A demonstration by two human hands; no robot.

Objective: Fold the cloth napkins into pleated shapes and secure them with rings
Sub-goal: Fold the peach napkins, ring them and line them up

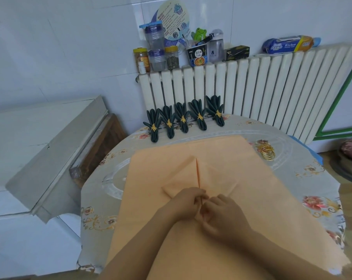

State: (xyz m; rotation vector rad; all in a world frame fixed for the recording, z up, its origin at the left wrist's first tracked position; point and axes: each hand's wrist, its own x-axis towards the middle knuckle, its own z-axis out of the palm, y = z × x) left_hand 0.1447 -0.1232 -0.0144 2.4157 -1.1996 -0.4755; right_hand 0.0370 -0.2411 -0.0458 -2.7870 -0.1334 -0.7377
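White tiles and a ribbed radiator [251, 87] back a round tabletop [312, 174] under a floral cloth. At lower centre a matte peach napkin [161, 199] lies spread; the left hand [188, 201] and right hand [221, 211] pinch its raised middle pleat. Five dark green ringed napkins [183, 120] line the top; gold rings [267, 151] sit upper right

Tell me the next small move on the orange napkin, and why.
Probably gather another pleat along the centre crease: both the left hand and right hand pinch the orange napkin at its near fold, most of it lies flat, and the gold rings wait untouched.
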